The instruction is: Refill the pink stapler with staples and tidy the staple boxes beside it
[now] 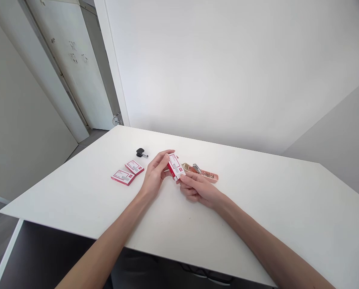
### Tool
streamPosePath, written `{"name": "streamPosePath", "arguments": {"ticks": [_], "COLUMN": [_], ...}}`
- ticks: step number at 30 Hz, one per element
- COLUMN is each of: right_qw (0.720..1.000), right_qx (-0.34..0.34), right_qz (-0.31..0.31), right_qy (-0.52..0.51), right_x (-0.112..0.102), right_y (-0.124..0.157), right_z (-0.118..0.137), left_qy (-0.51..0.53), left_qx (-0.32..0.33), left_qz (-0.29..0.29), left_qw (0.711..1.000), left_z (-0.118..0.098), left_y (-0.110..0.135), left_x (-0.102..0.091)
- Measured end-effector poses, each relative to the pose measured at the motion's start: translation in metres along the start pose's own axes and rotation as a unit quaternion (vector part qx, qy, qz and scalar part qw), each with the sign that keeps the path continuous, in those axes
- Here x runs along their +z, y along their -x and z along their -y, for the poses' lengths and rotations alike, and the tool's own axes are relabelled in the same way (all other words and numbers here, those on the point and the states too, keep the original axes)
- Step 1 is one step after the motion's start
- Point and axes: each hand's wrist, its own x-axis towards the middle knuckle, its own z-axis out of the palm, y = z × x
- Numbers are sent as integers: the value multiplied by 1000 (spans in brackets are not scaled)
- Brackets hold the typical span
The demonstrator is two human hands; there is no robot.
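Between both hands, above the table, is a small red-and-white staple box (176, 166), tilted with its printed face up. My left hand (155, 172) grips its upper left side, thumb on the face. At the lower end, my right hand (199, 186) pinches the box with thumb and fingers. Just behind the right hand lies a pink stapler (213, 177), opened up, partly hidden by the hand and box. To the left, two similar boxes rest on the table: one staple box (134, 167) farther back and another staple box (122, 177) nearer, touching or almost touching.
A black staple remover (141, 153) with a metal tip lies behind the two boxes. The white table (245, 200) reaches back to a white wall (227, 72). Its front edge runs below my forearms. A pale cabinet door (74, 60) stands beyond the table at the left.
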Motion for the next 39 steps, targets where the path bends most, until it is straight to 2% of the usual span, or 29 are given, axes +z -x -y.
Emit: {"name": "streamPosePath", "arguments": {"ticks": [8,10,12,15,17,19,21,24,25,27,33,39], "right_qw": [996,995,995,997,997,997,997,996,996,996,992,990], "right_qx": [-66,-70,-62,-43,-31,-23,-17,-5,0,1,-59,-69], "right_qz": [-45,-57,-65,-69,-68,-69,-74,-82,-79,-58,37,50], "right_qy": [39,41,31,18,19,17,8,-19,-34,-66,-110,-112], "right_x": [0,0,1,1,2,3,4,5,4,1,-9,-16], "right_y": [-4,-4,-4,-3,-2,-1,0,0,0,0,3,6], "right_z": [-9,-9,-7,-5,-3,-2,0,2,3,4,5,7], "left_qy": [-19,-30,-54,-120,-179,-250,-343,-490,-525,-563,-599,-630], "left_qx": [-24,-22,-2,54,91,120,134,134,139,170,262,275], "left_qz": [55,54,15,-111,-202,-260,-285,-299,-298,-279,-132,-28], "left_qw": [998,998,998,985,958,925,885,808,785,759,745,725], "left_z": [-2,0,3,9,11,13,13,15,15,18,24,23], "left_y": [2,1,0,-4,-8,-12,-15,-16,-16,-14,-8,-6], "left_x": [4,4,3,-4,-12,-23,-32,-38,-38,-36,-27,-27]}}
